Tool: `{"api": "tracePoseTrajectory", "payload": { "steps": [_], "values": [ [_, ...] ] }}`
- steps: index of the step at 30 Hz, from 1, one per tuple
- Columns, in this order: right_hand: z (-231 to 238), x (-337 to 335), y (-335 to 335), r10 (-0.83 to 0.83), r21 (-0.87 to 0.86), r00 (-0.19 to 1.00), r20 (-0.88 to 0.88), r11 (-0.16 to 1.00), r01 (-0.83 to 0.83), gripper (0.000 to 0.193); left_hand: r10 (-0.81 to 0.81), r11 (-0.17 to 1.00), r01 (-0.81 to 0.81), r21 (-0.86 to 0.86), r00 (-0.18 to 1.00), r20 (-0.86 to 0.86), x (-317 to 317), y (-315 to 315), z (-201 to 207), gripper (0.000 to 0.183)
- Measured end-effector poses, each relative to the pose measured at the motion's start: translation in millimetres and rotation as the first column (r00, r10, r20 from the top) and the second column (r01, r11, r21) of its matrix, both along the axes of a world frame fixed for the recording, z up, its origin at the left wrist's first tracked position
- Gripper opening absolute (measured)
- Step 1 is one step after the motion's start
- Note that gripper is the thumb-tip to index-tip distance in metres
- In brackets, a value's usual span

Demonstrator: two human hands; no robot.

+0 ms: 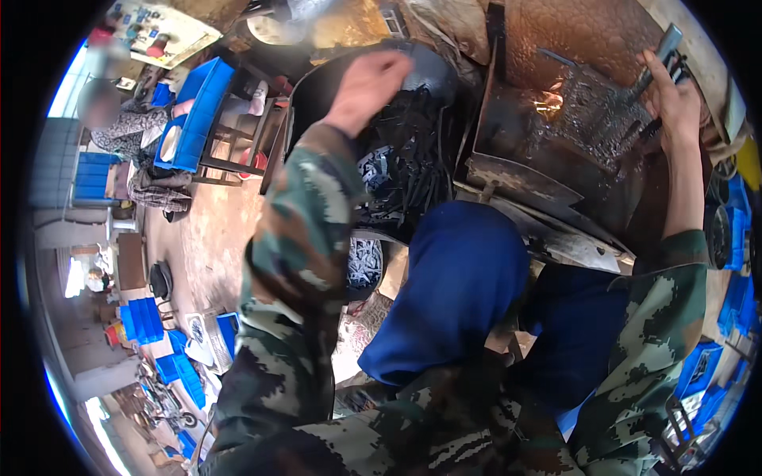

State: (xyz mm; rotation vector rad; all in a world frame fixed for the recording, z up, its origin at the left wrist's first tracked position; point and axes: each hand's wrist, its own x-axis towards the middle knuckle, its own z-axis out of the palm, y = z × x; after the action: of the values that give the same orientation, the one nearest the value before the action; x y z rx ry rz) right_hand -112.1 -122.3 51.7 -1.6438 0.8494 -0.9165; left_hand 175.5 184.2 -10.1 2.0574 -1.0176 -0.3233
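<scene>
A long, grey metal bar [669, 44] is gripped by the right hand [675, 103], its fingers closed around the bar, at the far right. The bar is held tilted over the right side of a brown, oil-wet metal tray [504, 131], in which dark, wet metal pieces [591, 119] are heaped.

The left hand [369, 87] is held above the far part of a large, black, round-cornered container [438, 70], left of the tray. Its fingers are curled; whether anything is pinched in them cannot be told. In the container, thin black strips [417, 151] are piled, with pale silver pieces [373, 168] at their left. More small silver-grey pieces [365, 262] are held in a smaller vessel on the near side.

Both arms are covered by green-and-brown camouflage sleeves [305, 210], and the knees by dark-blue cloth [452, 285].

At the far left, 1 other person [127, 131] is seen beside a blue plastic box [206, 119] set on a wooden stand [230, 168].
</scene>
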Motion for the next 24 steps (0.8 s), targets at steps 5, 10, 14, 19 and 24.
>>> {"api": "tracePoseTrajectory", "payload": {
  "steps": [5, 10, 14, 19, 24],
  "values": [
    [-1, -7, -1, -0.005, -0.055, 0.999, -0.035, 0.999, 0.003, 0.029, 0.140, 0.934, -0.156, 0.323, 0.988, 0.071, 61, 81, -105, 0.038],
    [4, -1, 3, -0.041, -0.046, 0.997, -0.061, 0.998, 0.038, 0.030, 0.170, 0.761, -0.277, 0.587, 0.958, 0.231, 71, 115, -155, 0.068],
    [10, -3, 11, -0.045, -0.040, 0.998, -0.046, 0.998, 0.044, 0.032, 0.100, 0.734, -0.287, 0.615, 0.942, 0.321, 54, 124, -170, 0.064],
    [8, -4, 9, -0.037, -0.045, 0.995, -0.096, 0.998, 0.032, 0.035, 0.135, 0.817, -0.264, 0.512, 0.952, 0.276, 52, 126, -163, 0.052],
    [3, -5, 3, -0.017, -0.053, 0.999, -0.050, 0.998, 0.014, 0.036, 0.132, 0.846, -0.282, 0.453, 0.933, 0.334, 54, 131, -168, 0.052]
  ]
}}
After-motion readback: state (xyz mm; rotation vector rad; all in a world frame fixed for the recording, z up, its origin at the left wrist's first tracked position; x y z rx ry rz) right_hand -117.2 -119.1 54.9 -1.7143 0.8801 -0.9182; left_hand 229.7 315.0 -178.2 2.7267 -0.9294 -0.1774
